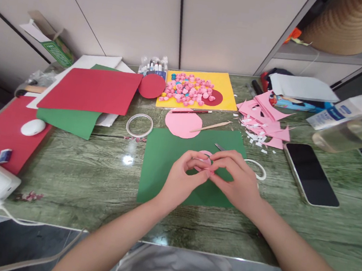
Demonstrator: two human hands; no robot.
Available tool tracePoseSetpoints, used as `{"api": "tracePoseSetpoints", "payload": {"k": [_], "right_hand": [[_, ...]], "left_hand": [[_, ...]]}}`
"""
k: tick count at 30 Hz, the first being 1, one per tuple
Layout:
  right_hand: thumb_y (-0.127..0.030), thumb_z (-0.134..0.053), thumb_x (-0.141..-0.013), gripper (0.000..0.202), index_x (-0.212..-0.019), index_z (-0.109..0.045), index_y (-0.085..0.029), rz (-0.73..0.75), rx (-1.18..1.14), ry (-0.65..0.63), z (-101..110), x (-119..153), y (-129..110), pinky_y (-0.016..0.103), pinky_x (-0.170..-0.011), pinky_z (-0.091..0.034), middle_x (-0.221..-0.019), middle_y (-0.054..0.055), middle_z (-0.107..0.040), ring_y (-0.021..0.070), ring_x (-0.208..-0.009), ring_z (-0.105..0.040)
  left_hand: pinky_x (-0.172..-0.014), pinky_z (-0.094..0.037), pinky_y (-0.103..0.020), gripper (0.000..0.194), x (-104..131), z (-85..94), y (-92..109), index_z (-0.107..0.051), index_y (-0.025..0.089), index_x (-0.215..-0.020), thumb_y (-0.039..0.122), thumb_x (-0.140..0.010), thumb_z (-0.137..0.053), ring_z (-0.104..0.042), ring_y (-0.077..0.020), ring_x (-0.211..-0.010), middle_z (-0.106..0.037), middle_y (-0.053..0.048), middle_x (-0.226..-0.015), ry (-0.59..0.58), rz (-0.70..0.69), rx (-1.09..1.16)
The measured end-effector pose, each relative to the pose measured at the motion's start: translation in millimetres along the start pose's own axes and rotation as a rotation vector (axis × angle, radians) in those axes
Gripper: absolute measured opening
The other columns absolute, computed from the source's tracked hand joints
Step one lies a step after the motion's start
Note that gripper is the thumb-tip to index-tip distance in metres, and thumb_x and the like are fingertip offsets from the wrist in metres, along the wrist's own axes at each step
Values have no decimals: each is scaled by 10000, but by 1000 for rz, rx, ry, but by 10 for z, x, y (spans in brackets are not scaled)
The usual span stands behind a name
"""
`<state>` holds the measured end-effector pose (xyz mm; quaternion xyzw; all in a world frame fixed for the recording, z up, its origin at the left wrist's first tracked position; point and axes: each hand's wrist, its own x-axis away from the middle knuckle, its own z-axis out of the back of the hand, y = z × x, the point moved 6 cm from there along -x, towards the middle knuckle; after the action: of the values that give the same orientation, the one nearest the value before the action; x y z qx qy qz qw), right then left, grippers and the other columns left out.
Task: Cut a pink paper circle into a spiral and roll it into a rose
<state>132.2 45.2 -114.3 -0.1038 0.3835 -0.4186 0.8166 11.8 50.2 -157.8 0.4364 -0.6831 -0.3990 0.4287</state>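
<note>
Left hand (184, 173) and right hand (238, 177) meet — fingers of both pinching a small pink paper piece (205, 158) between them — above a green sheet (164, 164) on the desk (103, 174), below a pink paper circle (184, 123).

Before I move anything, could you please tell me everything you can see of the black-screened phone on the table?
The black-screened phone has rounded corners and a pale, metallic-looking edge. It lies face up, screen dark, at a slant on the green wood-patterned tabletop, to the right of the right hand. No hand touches it and nothing rests on it. Pink paper scraps lie near its far left corner.
</note>
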Motion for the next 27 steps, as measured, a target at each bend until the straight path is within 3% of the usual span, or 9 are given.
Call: {"api": "tracePoseSetpoints", "payload": {"k": [7, 13, 19, 27], "right_hand": [[-174, -609, -840, 62, -861, -605, -232, -3, -8, 8, 31, -13, -10, 354, -765, -499, -903, 51, -646, 193, -862, -625], [-144, -586, -858, 174, -985, -642, -250, -6, -26, -34, 24, -13, 12, 353, -806, -509, -967, 57, -641, 184, -901, -626], [-132, -510, -899, 310, -1144, -613, -290, 16, -59, -133, -67, 12, 16, 362, -837, -504, -1046, 65, -641, 191, -982, -604], [-147, -589, -854, 150, -951, -634, -251, -22, -42, -23, -19, 17, 28, 375, -810, -502, -980, 58, -650, 196, -925, -627]], "left_hand": [[-809, -491, -337, 257, 2, 25, -7, -564, 178, -921, 205, -708, -705, -648, -170, -824, -687, -35, -838, 23, 17, 61], [-749, -514, -286, 245, -13, 59, -10, -553, 174, -925, 158, -717, -681, -636, -119, -722, -684, -15, -812, 40, 23, 123], [-790, -476, -271, 231, -22, 66, -16, -571, 187, -932, 174, -729, -680, -616, -114, -759, -673, -5, -802, 17, 9, 66], [-799, -461, -283, 211, -21, 47, -37, -581, 189, -903, 209, -723, -690, -609, -132, -824, -661, -15, -857, 10, 10, 69]]}}
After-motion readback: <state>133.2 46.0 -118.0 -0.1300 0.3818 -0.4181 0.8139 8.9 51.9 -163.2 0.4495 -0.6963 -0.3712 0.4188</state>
